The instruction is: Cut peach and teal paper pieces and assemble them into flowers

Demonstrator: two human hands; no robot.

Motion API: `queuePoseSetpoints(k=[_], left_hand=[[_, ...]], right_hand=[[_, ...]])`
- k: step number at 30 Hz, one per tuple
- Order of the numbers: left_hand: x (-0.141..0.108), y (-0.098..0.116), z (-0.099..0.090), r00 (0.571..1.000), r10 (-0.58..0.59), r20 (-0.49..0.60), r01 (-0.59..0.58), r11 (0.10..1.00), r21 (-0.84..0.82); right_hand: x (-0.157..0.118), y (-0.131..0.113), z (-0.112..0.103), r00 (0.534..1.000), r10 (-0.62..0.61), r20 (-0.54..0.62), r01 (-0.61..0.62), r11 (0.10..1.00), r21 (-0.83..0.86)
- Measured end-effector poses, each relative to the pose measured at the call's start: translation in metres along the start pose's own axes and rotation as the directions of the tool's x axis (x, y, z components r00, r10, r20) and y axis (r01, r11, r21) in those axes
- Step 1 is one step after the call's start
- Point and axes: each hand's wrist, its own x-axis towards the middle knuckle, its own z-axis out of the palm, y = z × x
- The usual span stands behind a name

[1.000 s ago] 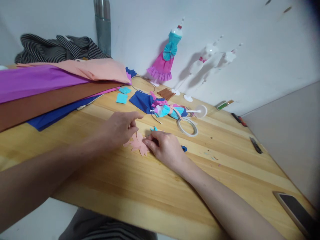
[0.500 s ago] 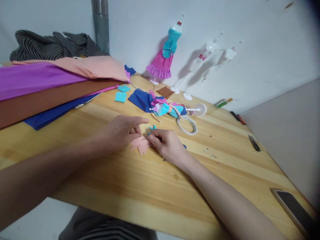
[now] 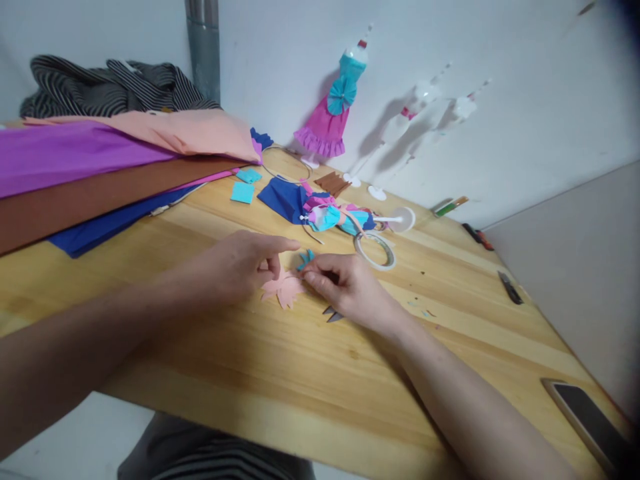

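Observation:
Pink paper petals (image 3: 285,291) lie on the wooden table between my hands. My left hand (image 3: 245,263) is over their left side, index finger stretched out to the right and the other fingers curled. My right hand (image 3: 345,283) pinches at the right edge of the petals, thumb and index finger together; what is between them is too small to make out. A small blue paper piece (image 3: 307,259) shows just behind my right fingertips. Grey scissor-like tips (image 3: 333,314) stick out below my right hand.
Beyond my hands lie a dressed doll form (image 3: 330,217), a tape roll (image 3: 375,251) and blue squares (image 3: 243,193). Coloured paper sheets (image 3: 100,160) fill the left. A pink-skirted form (image 3: 330,120) stands by the wall. A phone (image 3: 585,417) and a cutter (image 3: 511,287) lie right.
My right hand has shifted slightly to the right, and more of the blue piece and the grey tips now shows. My left hand has hardly moved.

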Motion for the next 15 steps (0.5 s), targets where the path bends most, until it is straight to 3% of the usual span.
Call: queuePoseSetpoints(k=[4,8,15], left_hand=[[-0.001,-0.001,0.003,0.999,0.033,-0.011,-0.033,0.999,-0.008],[0.002,0.003,0.001,0.998,-0.053,-0.036,0.055,0.997,0.047],[0.006,0.006,-0.001,0.991,-0.114,-0.063,0.120,0.987,0.106]], right_hand=[[-0.002,-0.004,0.004,0.984,-0.150,0.092,0.149,0.989,0.022],[-0.002,-0.003,0.011,0.966,-0.249,0.076,0.251,0.968,-0.027],[-0.002,-0.001,0.017,0.967,-0.229,0.111,0.241,0.966,-0.099]])
